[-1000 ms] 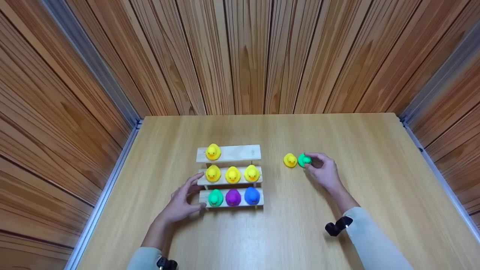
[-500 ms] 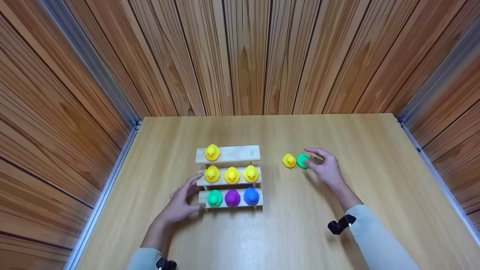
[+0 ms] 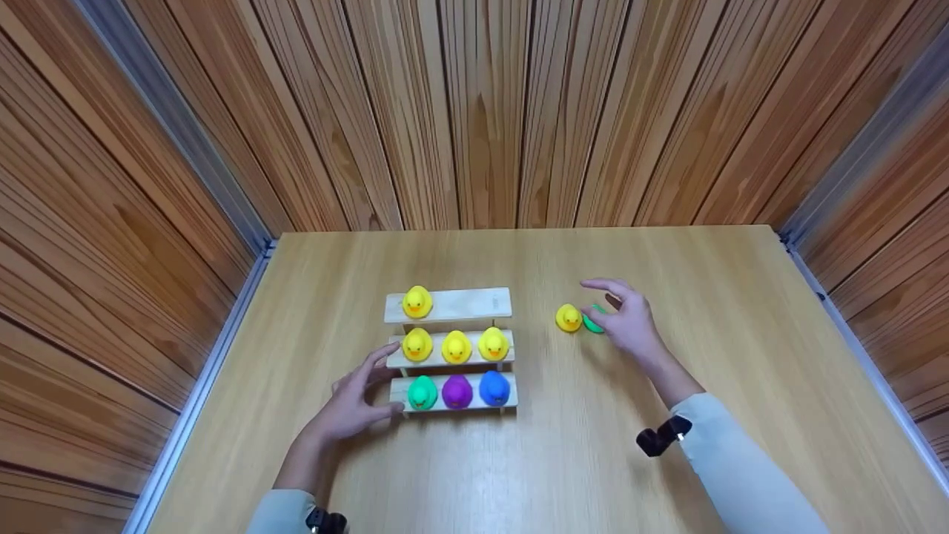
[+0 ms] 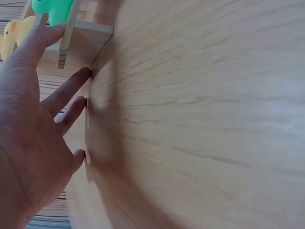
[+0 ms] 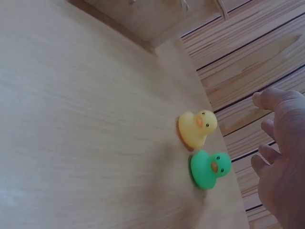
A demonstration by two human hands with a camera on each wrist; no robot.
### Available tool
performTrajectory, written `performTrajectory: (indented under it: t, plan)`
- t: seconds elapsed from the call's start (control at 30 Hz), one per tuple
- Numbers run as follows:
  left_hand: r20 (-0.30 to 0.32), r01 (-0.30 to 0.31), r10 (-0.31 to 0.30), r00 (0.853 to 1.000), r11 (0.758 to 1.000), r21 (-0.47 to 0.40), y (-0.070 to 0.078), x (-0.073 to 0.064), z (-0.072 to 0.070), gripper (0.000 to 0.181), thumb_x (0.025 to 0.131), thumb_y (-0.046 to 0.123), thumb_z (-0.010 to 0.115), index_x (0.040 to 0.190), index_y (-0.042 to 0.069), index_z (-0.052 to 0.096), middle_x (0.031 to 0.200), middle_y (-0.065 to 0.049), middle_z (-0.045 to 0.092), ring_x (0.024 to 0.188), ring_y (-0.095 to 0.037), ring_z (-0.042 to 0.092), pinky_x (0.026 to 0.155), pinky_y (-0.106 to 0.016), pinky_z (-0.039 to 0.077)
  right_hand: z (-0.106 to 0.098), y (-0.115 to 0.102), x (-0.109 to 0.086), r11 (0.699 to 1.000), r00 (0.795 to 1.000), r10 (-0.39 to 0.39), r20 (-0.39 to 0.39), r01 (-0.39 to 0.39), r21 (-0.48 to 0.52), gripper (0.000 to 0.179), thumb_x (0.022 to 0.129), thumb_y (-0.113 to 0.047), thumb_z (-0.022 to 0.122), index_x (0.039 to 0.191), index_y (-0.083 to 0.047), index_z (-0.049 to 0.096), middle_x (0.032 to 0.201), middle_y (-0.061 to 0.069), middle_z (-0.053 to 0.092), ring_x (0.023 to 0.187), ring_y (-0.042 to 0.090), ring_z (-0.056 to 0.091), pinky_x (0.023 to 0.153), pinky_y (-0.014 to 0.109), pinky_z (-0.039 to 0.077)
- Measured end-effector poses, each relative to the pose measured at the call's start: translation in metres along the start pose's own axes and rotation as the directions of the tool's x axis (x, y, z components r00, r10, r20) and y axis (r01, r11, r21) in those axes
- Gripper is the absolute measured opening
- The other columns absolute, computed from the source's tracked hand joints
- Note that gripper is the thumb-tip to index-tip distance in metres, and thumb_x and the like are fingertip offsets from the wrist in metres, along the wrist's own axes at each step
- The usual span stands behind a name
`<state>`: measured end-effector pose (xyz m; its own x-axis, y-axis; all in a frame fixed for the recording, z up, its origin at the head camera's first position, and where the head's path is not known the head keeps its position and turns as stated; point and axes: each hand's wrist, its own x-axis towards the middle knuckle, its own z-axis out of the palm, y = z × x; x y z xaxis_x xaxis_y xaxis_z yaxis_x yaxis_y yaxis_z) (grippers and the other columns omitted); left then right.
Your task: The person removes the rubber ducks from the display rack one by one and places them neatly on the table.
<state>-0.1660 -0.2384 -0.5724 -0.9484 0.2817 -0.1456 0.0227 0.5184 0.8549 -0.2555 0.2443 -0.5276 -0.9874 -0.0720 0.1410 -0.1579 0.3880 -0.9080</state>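
Observation:
A three-tier wooden rack (image 3: 474, 302) stands on the table at centre left. Its top tier bears a yellow duck (image 3: 417, 302); the middle tier has three more yellow ducks. On the bottom tier sit a green duck (image 3: 422, 393), a purple duck (image 3: 457, 391) and a blue duck (image 3: 494, 389). My left hand (image 3: 351, 406) rests at the rack's left end, thumb at the bottom tier, fingers spread. To the right, a loose yellow duck (image 5: 196, 129) and a loose green duck (image 5: 209, 169) sit side by side on the table. My right hand (image 3: 629, 320) is over the green one, fingers parted, holding nothing.
The wooden table (image 3: 563, 460) is bounded by plank walls (image 3: 489, 111) at the back and both sides, with metal frame edges (image 3: 204, 386) along the sides. A small black wrist camera (image 3: 664, 436) is worn at the right sleeve.
My right hand has drawn its fingers off the loose green duck and shifted left over it, towards the yellow one. The left hand keeps its place at the rack.

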Motion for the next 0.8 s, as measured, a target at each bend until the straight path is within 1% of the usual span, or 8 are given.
performTrajectory:
  t: [0.13, 0.27, 0.37, 0.43, 0.53, 0.6, 0.8]
  plan:
    - [0.002, 0.007, -0.007, 1.0, 1.0, 0.017, 0.001, 0.0, -0.001, 0.097, 0.095, 0.027, 0.092, 0.171, 0.047, 0.035, 0.165, -0.011, 0.064, 0.159, -0.04, 0.056, 0.13, -0.073, 0.008, 0.007, -0.011, 0.004, 1.0, 1.0, -0.011, 0.022, 0.011, -0.007, 0.044, 0.103, 0.003, 0.076, 0.147, 0.004, 0.069, 0.155, 0.026, 0.062, 0.156, 0.043, 0.052, 0.139, 0.061, 0.035]
    - [0.003, 0.016, -0.016, 1.0, 1.0, 0.026, 0.002, 0.0, -0.001, 0.096, 0.095, 0.029, 0.091, 0.17, 0.048, 0.035, 0.165, -0.011, 0.065, 0.16, -0.039, 0.055, 0.13, -0.073, 0.008, 0.014, -0.024, 0.009, 0.999, 0.998, -0.045, 0.033, 0.045, -0.016, 0.044, 0.103, 0.003, 0.077, 0.146, 0.003, 0.069, 0.154, 0.027, 0.064, 0.154, 0.045, 0.055, 0.137, 0.062, 0.037]
    - [0.007, 0.018, -0.018, 1.0, 1.0, 0.011, 0.002, 0.0, -0.001, 0.095, 0.096, 0.028, 0.091, 0.17, 0.048, 0.035, 0.167, -0.012, 0.063, 0.161, -0.041, 0.053, 0.132, -0.075, 0.006, 0.021, -0.032, 0.012, 0.998, 0.997, -0.061, 0.044, 0.061, -0.014, 0.044, 0.103, 0.003, 0.076, 0.147, 0.001, 0.07, 0.155, 0.026, 0.064, 0.155, 0.045, 0.054, 0.137, 0.062, 0.037]
    - [0.016, 0.018, -0.018, 1.0, 1.0, -0.011, 0.002, 0.0, -0.001, 0.095, 0.096, 0.027, 0.091, 0.17, 0.048, 0.035, 0.17, -0.013, 0.06, 0.162, -0.041, 0.052, 0.133, -0.078, 0.001, 0.025, -0.037, 0.014, 0.998, 0.997, -0.062, 0.054, 0.063, -0.015, 0.045, 0.103, 0.002, 0.076, 0.147, -0.001, 0.07, 0.156, 0.024, 0.064, 0.156, 0.044, 0.054, 0.138, 0.061, 0.037]
    - [0.032, 0.013, -0.011, 0.999, 0.999, -0.045, 0.003, 0.0, -0.002, 0.093, 0.098, 0.025, 0.09, 0.17, 0.046, 0.036, 0.173, -0.014, 0.056, 0.164, -0.042, 0.051, 0.134, -0.082, -0.005, 0.032, -0.047, 0.017, 0.997, 0.995, -0.066, 0.07, 0.068, -0.02, 0.045, 0.103, 0.0, 0.077, 0.148, -0.004, 0.07, 0.157, 0.022, 0.064, 0.157, 0.043, 0.054, 0.138, 0.06, 0.037]
    - [0.041, 0.004, -0.002, 0.999, 0.999, -0.054, 0.003, 0.0, -0.003, 0.092, 0.099, 0.025, 0.089, 0.171, 0.045, 0.035, 0.174, -0.014, 0.054, 0.164, -0.043, 0.05, 0.134, -0.084, -0.006, 0.037, -0.053, 0.019, 0.997, 0.994, -0.079, 0.078, 0.081, -0.021, 0.046, 0.103, -0.001, 0.078, 0.148, -0.003, 0.07, 0.157, 0.022, 0.064, 0.157, 0.043, 0.054, 0.137, 0.06, 0.039]
    - [0.062, -0.011, 0.014, 0.998, 0.999, -0.045, 0.003, -0.001, -0.006, 0.09, 0.101, 0.026, 0.086, 0.172, 0.043, 0.033, 0.175, -0.015, 0.053, 0.164, -0.042, 0.051, 0.135, -0.085, 0.016, 0.053, -0.07, 0.022, 0.991, 0.986, -0.136, 0.096, 0.137, -0.005, 0.052, 0.102, 0.0, 0.078, 0.153, -0.001, 0.065, 0.159, 0.024, 0.061, 0.158, 0.045, 0.052, 0.134, 0.06, 0.043]
